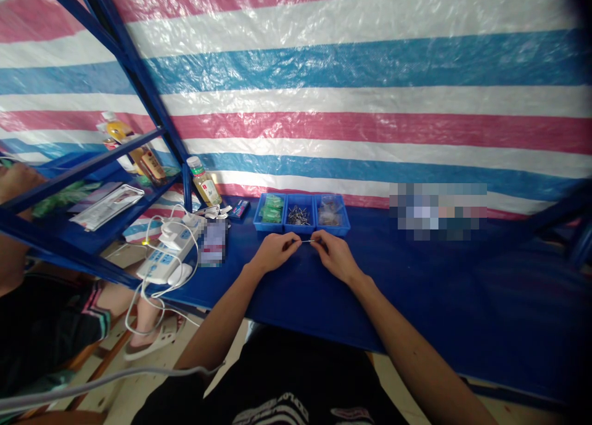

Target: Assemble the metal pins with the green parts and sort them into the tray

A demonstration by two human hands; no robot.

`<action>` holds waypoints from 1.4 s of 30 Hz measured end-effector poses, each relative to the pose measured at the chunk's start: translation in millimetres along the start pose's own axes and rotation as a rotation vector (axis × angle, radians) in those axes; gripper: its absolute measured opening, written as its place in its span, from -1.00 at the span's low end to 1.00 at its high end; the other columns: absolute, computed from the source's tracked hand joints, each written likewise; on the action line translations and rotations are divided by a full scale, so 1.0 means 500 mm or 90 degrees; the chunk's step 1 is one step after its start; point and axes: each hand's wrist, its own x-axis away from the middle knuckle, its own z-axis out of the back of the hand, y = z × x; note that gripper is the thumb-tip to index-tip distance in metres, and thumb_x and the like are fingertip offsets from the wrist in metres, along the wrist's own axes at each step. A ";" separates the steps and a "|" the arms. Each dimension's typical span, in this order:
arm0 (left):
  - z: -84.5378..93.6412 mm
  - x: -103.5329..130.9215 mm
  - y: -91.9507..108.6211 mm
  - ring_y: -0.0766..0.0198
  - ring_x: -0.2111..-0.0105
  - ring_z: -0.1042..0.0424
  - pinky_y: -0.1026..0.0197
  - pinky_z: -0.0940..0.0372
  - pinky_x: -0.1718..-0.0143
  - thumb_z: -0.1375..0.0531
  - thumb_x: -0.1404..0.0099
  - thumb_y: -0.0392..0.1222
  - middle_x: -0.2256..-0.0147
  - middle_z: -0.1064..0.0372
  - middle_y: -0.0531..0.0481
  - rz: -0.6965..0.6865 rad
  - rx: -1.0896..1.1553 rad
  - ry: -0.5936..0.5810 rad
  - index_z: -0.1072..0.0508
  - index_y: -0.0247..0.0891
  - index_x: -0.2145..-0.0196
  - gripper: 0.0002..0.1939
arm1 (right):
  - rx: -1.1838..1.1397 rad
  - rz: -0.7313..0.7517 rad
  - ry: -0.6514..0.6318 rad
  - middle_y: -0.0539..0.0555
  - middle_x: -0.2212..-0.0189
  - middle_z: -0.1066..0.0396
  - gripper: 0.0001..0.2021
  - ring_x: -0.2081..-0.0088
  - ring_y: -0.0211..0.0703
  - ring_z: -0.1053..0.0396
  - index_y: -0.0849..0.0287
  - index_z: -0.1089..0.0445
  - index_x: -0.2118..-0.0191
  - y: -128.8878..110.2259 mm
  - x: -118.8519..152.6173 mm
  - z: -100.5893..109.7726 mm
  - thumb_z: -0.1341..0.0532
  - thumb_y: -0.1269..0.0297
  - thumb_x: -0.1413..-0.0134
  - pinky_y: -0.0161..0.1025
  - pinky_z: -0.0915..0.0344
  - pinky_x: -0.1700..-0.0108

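My left hand [279,251] and my right hand [333,252] are held close together over the blue table, just in front of three joined blue bins. Between their pinched fingertips runs a thin, shiny metal rod [308,241], with one end in each hand. Its exact kind is too small to make out. The middle bin [300,230] holds many small metal pieces [298,216], long and thin like screws or pins. Green plastic packets [272,209] fill the left bin, and clear bags with brownish contents [330,212] lie in the right one.
Left of the bins are a phone-like slab [213,242], a small blue box [239,209], a drink bottle [204,181] and a white power strip [169,252] with tangled cables. A blue metal frame [139,92] divides off a co-worker's table. Striped sheeting [346,98] hangs behind.
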 end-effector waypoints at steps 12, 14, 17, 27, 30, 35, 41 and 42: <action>-0.001 0.001 -0.001 0.34 0.51 -0.34 0.29 -0.11 0.39 -0.10 -0.49 -0.07 0.51 -0.38 0.10 -0.005 -0.001 0.000 -0.54 -0.21 0.17 -0.75 | 0.018 -0.019 -0.010 0.05 0.29 -0.50 -0.79 0.26 -0.08 -0.46 0.06 -0.37 0.20 -0.002 -0.001 0.004 -0.02 0.19 -0.42 -0.21 -0.27 0.17; -0.002 0.001 -0.001 0.34 0.51 -0.34 0.29 -0.11 0.39 -0.10 -0.48 -0.08 0.51 -0.37 0.10 -0.005 -0.002 -0.002 -0.54 -0.21 0.17 -0.75 | 0.029 -0.032 -0.020 0.03 0.35 -0.48 -0.74 0.31 -0.11 -0.44 0.07 -0.34 0.27 -0.003 -0.001 0.004 0.01 0.18 -0.44 -0.23 -0.24 0.21; -0.002 0.001 -0.001 0.33 0.51 -0.35 0.29 -0.13 0.38 -0.10 -0.48 -0.09 0.51 -0.38 0.10 -0.005 -0.003 -0.005 -0.54 -0.20 0.17 -0.76 | 0.051 -0.054 -0.033 0.00 0.45 -0.43 -0.66 0.38 -0.13 -0.40 0.07 -0.29 0.36 -0.005 -0.002 0.005 0.03 0.13 -0.46 -0.25 -0.19 0.26; -0.001 -0.001 0.001 0.33 0.52 -0.39 0.32 -0.19 0.39 -0.11 -0.46 -0.01 0.54 -0.44 0.07 0.083 0.043 0.024 -0.56 -0.22 0.21 -0.70 | 0.081 -0.100 -0.032 0.00 0.46 -0.45 -0.60 0.38 -0.12 -0.44 0.07 -0.29 0.36 -0.004 -0.005 0.010 0.08 0.05 -0.47 -0.25 -0.20 0.27; -0.003 -0.003 0.004 0.34 0.56 -0.38 0.33 -0.21 0.42 -0.11 -0.45 0.01 0.57 -0.42 0.08 0.105 0.125 0.039 -0.56 -0.27 0.24 -0.67 | 0.083 -0.101 -0.034 0.00 0.46 -0.46 -0.60 0.38 -0.12 -0.44 0.06 -0.30 0.35 -0.002 -0.005 0.009 0.08 0.04 -0.47 -0.26 -0.20 0.27; -0.003 -0.011 0.009 0.34 0.56 -0.38 0.32 -0.24 0.43 -0.15 -0.42 0.02 0.59 -0.41 0.06 0.140 0.231 0.095 -0.59 -0.33 0.27 -0.63 | 0.077 -0.088 -0.043 0.00 0.45 -0.46 -0.58 0.38 -0.13 -0.44 0.07 -0.30 0.37 -0.003 -0.005 0.005 0.08 0.02 -0.47 -0.26 -0.20 0.27; -0.007 -0.028 0.001 0.39 0.65 -0.26 0.35 -0.14 0.55 -0.18 -0.38 0.08 0.65 -0.35 0.06 0.241 0.334 0.134 -0.63 -0.38 0.17 -0.57 | 0.083 -0.073 -0.062 0.01 0.42 -0.48 -0.60 0.36 -0.13 -0.45 0.07 -0.30 0.37 -0.009 -0.005 0.003 0.06 0.04 -0.47 -0.27 -0.19 0.26; -0.008 -0.031 -0.001 0.40 0.66 -0.23 0.35 -0.11 0.57 -0.17 -0.38 0.09 0.65 -0.34 0.07 0.250 0.359 0.138 -0.62 -0.39 0.14 -0.55 | 0.084 -0.073 -0.064 0.01 0.41 -0.48 -0.60 0.36 -0.14 -0.45 0.07 -0.30 0.38 -0.010 -0.005 0.002 0.05 0.04 -0.47 -0.27 -0.19 0.27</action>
